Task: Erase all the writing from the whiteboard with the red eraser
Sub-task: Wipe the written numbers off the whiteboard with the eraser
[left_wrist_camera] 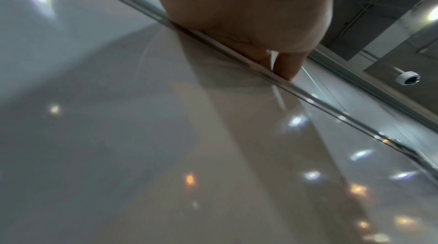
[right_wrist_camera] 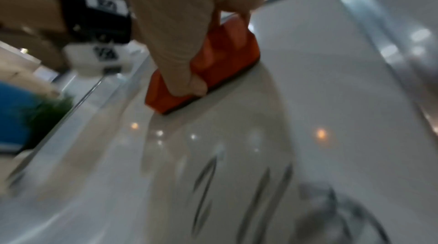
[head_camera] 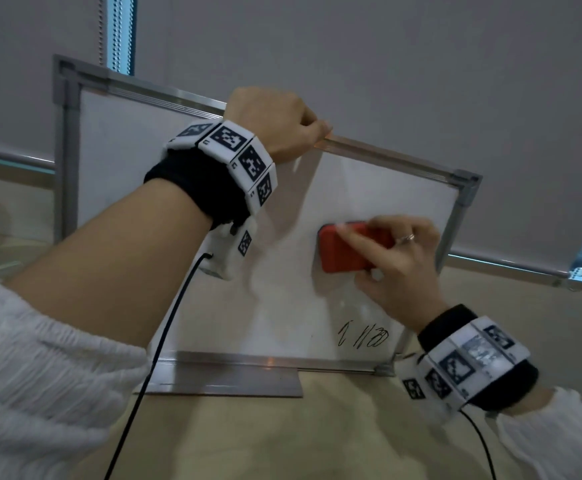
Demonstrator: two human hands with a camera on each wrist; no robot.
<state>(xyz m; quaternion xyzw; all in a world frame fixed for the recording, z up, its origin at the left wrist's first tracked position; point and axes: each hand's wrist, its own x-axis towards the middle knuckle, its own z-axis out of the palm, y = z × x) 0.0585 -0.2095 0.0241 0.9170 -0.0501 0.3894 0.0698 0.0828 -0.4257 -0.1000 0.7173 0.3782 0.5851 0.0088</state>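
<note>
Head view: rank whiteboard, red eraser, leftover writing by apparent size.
1. whiteboard
2. red eraser, partly under the right hand
3. writing
Eraser and writing look close in size; that order is unsure.

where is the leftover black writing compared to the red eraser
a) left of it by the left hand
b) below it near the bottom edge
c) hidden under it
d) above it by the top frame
b: the black writing sits low on the whiteboard near its bottom edge, while the red eraser, gripped by the right hand, is pressed to the board higher up.
</note>
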